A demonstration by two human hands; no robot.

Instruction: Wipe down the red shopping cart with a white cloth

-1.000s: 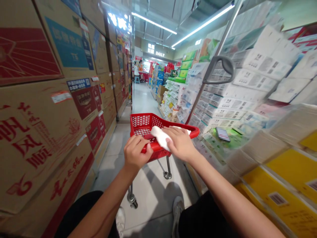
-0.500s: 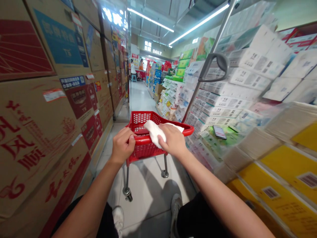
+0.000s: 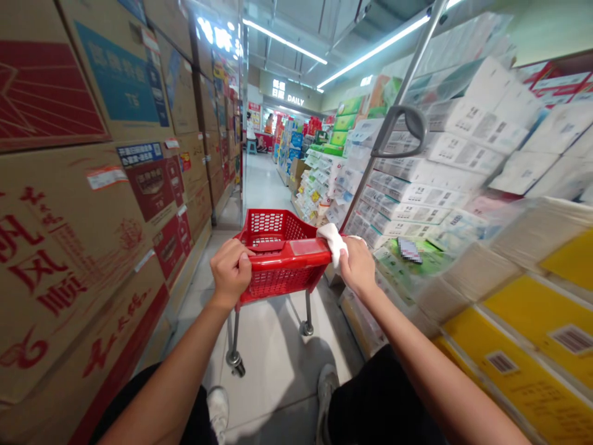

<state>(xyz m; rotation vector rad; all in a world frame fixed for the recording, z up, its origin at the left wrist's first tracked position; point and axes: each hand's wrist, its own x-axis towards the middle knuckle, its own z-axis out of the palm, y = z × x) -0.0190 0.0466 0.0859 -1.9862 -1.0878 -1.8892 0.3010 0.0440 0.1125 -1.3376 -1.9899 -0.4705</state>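
A small red shopping cart [image 3: 278,272] on wheels stands in the aisle right in front of me. My left hand [image 3: 230,269] is closed over the near left corner of its rim. My right hand [image 3: 357,268] grips a white cloth [image 3: 334,240] and presses it against the cart's near right corner. The cart's grey handle [image 3: 402,128] rises on a slanted metal pole to the upper right. My legs and shoes show below.
Stacked cardboard boxes [image 3: 83,204] wall the left side. Tissue packs [image 3: 435,185] and yellow boxes [image 3: 532,334] crowd the right. The tiled aisle floor [image 3: 266,179] runs ahead toward distant shelves and a person [image 3: 269,123] far off.
My right hand has slid the white cloth from the middle of the cart's near rim to its right corner. The left hand keeps its grip on the rim.
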